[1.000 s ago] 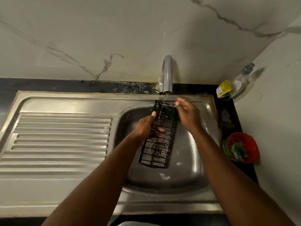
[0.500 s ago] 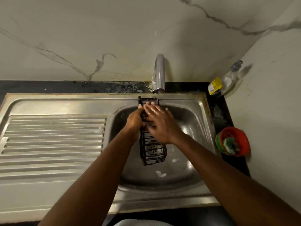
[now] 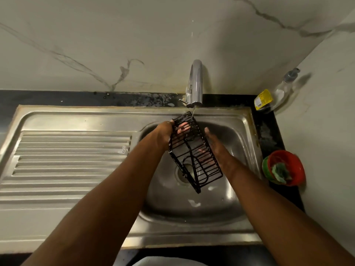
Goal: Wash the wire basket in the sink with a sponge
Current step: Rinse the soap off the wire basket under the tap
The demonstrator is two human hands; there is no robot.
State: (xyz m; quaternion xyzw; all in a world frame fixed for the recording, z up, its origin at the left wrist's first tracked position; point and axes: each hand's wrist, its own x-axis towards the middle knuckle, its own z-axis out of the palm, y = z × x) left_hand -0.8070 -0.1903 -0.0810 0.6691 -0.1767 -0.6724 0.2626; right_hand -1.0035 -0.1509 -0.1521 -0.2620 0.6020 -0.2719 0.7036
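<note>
A long black wire basket point(image 3: 194, 150) hangs tilted over the steel sink point(image 3: 194, 206), its top end under a thin stream from the tap point(image 3: 196, 83). My left hand point(image 3: 165, 135) grips the basket's upper left side, fingers showing through the wires. On the basket's right side lies my right hand point(image 3: 217, 146), flat and with fingers extended; some fingers show behind the wires. It holds no sponge. A green scrubber point(image 3: 280, 171) sits in a red bowl point(image 3: 288, 166) on the counter at the right.
A ribbed steel draining board point(image 3: 71, 160) stretches to the left of the basin. A clear soap bottle with a yellow label point(image 3: 276, 95) leans in the back right corner. Marble walls close in behind and at the right.
The basket has swung so its lower end points toward the right and its open side faces me. My right hand slid from the basket's top to its right side.
</note>
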